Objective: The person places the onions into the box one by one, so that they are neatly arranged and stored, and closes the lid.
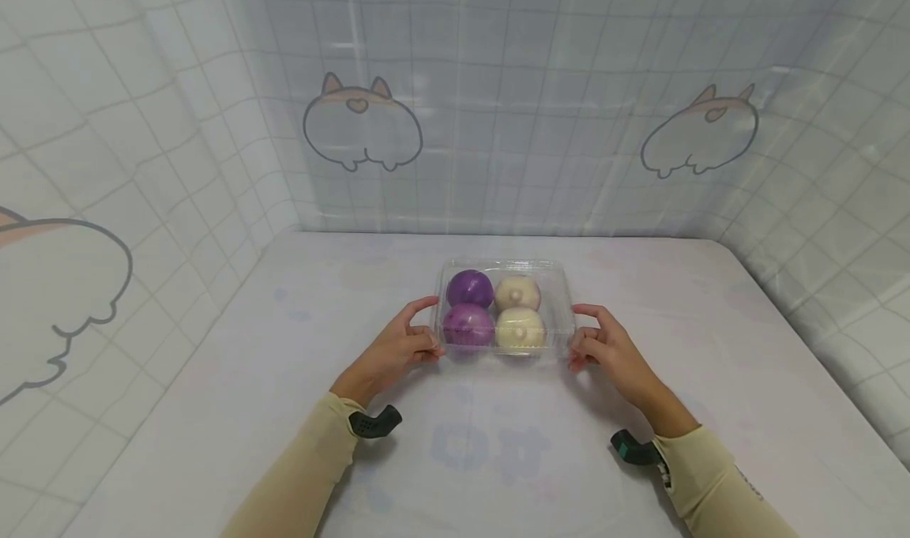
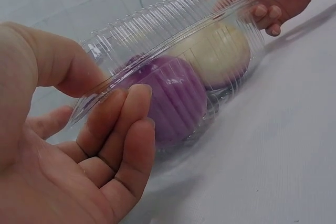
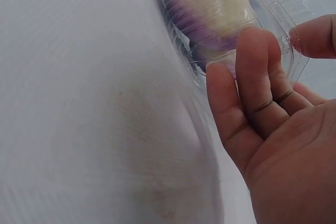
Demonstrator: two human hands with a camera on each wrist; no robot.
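A clear plastic clamshell box (image 1: 558, 297) sits crosswise on the table with its lid down. Inside its left half are two round purple pieces (image 1: 468, 325); the right half has two cream ones (image 1: 520, 327) with a small knob on top and purple toward the base. My left hand (image 1: 396, 344) pinches the box's rim at its left end, thumb above and fingertips below in the left wrist view. At the opposite end my right hand (image 1: 604, 347) holds the rim, its thumb at the edge and curled fingers (image 3: 254, 72) against the box's side.
The table (image 1: 341, 285) wears a pale cloth with faint prints. A grid-patterned curtain (image 1: 498, 143) with cartoon animal drawings rises along the back and both sides. Dark wrist devices (image 1: 375, 422) sit at both sleeve cuffs.
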